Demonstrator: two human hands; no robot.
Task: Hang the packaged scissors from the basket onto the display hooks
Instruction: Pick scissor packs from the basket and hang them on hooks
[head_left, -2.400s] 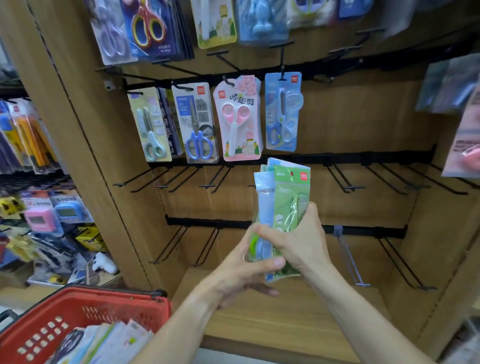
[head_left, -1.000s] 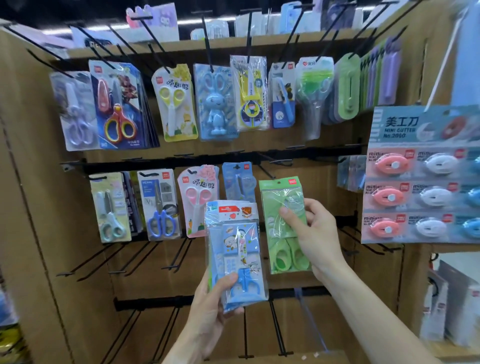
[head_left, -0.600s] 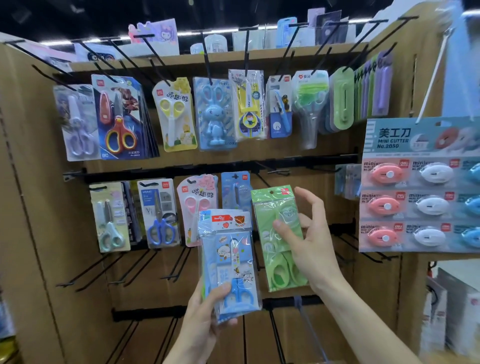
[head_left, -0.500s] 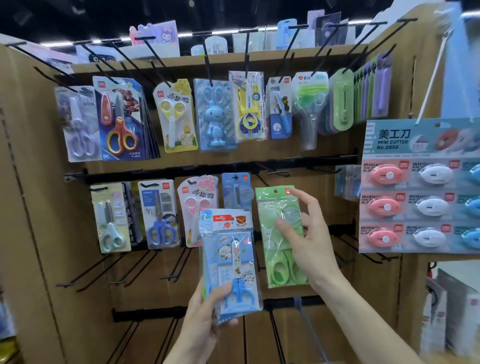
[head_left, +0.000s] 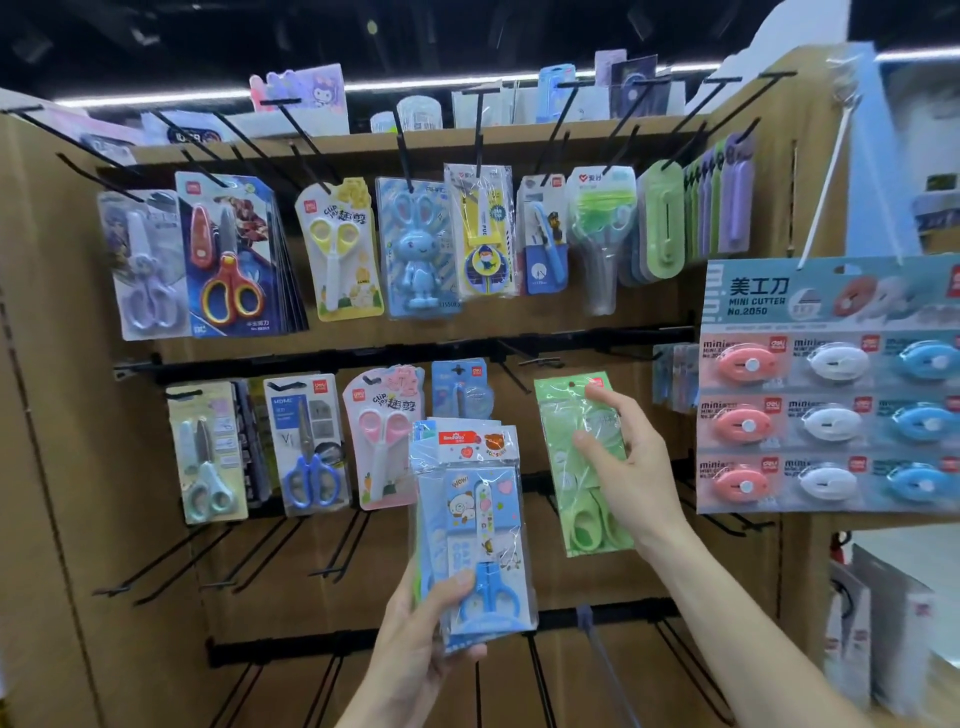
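Green scissors pack (head_left: 571, 467) is pinched by the right hand (head_left: 631, 467) against the display's middle row, just below an empty hook (head_left: 511, 371); blue scissors packs (head_left: 475, 525) are gripped upright by the left hand (head_left: 421, 644).

Bright strip lights (head_left: 467, 85) glow overhead under a dark ceiling, lighting the display evenly with soft shadows. Glare streaks the plastic packets (head_left: 470, 467). Edges bow outward and smear; the mini cutter card (head_left: 831, 384) looks blurred.
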